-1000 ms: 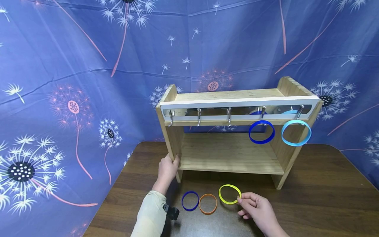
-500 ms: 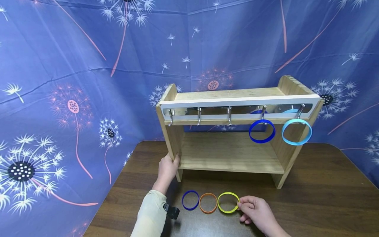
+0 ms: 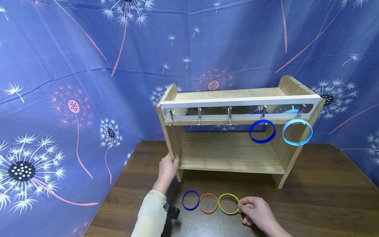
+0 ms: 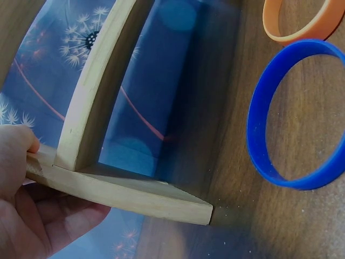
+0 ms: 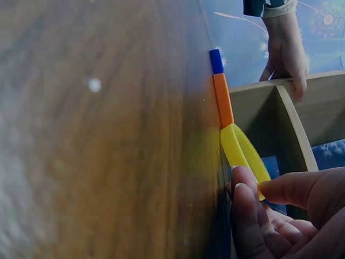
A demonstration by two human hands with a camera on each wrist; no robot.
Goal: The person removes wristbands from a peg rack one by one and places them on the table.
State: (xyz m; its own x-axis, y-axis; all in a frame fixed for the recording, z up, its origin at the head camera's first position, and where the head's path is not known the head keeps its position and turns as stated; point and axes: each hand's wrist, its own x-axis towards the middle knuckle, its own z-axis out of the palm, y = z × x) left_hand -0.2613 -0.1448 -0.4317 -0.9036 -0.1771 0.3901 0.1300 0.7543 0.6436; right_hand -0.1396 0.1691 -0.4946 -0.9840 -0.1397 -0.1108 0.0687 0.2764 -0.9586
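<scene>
My left hand [image 3: 167, 169] grips the left side panel of a wooden shelf rack [image 3: 231, 151], with the thumb on one face and the fingers on the other in the left wrist view. My right hand [image 3: 257, 212] pinches the right edge of a yellow silicone wristband [image 3: 220, 205] between thumb and fingers. In the right wrist view this band [image 5: 233, 145] tilts slightly up at the pinched side. An orange wristband [image 3: 208, 213] lies on the table to its left, and a dark blue wristband [image 4: 256, 129] lies beyond that, all in a row.
Along the rack's top front runs a white rail [image 3: 213, 102] with several metal hooks. A blue wristband [image 3: 262, 141] and a light blue wristband [image 3: 297, 143] hang on the two rightmost hooks. A brown wooden table [image 3: 325, 197] carries the rack, and a blue dandelion-print cloth [image 3: 88, 49] stands behind.
My right hand has lowered the yellow wristband toward me, from a raised, tilted pose to beside the orange one. My left hand stays on the rack.
</scene>
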